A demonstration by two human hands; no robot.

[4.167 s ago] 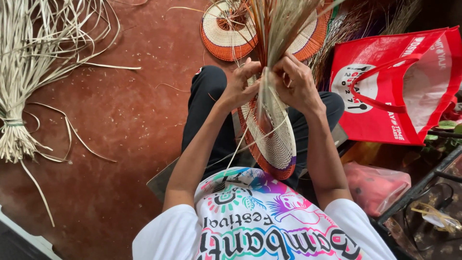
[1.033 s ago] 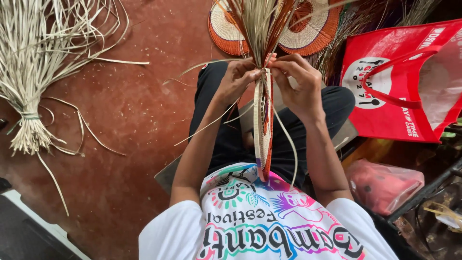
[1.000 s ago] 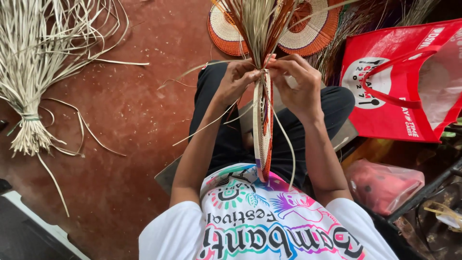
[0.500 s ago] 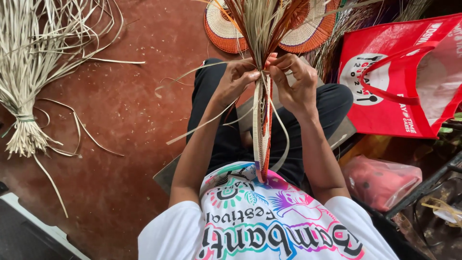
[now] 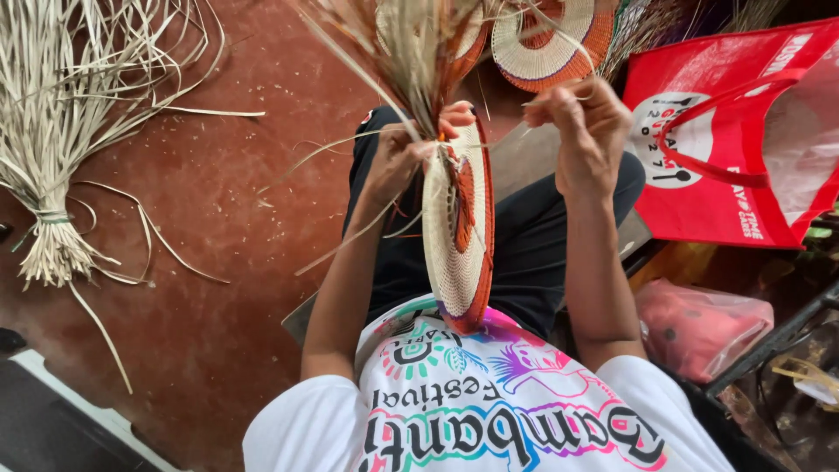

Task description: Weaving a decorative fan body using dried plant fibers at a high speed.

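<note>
**Fingers gripping a woven disc and a strand**

Fingers of the left hand (image 5: 398, 162) close around the top edge of the woven disc (image 5: 459, 232), where loose fibres (image 5: 398, 52) fan upward. The disc stands on edge over the lap. The right hand (image 5: 584, 131) pinches a thin strand (image 5: 507, 135), apart from the disc. A straw bundle (image 5: 52, 131) lies on the red floor (image 5: 227, 218); a red bag (image 5: 743, 140) stands on the right.

Your woven disc (image 5: 459, 232) shows cream coils with an orange rim and centre; beside you sit a red tote bag (image 5: 734, 140) and reddish-brown floor (image 5: 218, 218).
</note>
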